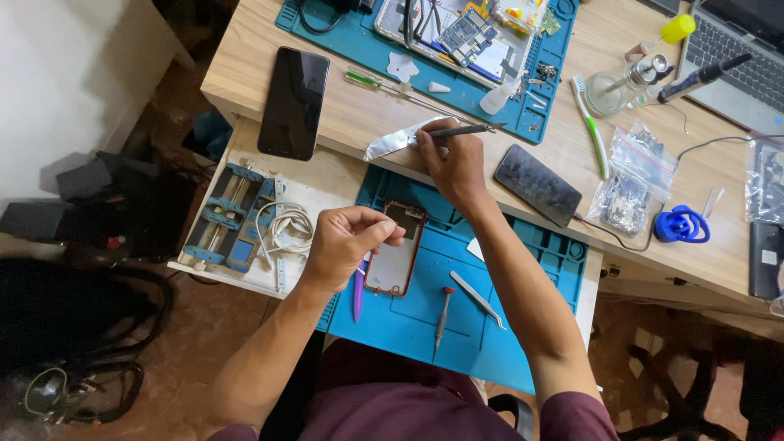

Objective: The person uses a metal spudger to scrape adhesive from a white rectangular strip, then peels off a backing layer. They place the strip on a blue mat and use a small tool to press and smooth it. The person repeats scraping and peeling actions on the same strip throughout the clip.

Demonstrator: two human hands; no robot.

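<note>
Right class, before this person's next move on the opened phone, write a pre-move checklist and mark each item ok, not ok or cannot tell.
1. Opened phone lies flat on the blue mat: ok.
2. Left hand pinches a small part above the phone: ok; what part, cannot tell.
3. Right hand grips the tweezers: ok.
4. Tweezer tips touch the silver strip: cannot tell.
5. Screwdriver and spare tweezers within reach on the mat: ok.

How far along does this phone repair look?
Done: the red-framed phone lies opened on the blue mat, and a circuit board sits on the far mat. In hand: the right hand holds tweezers at a silver strip; the left hand pinches something small. Left: the phone isn't reassembled.
</note>
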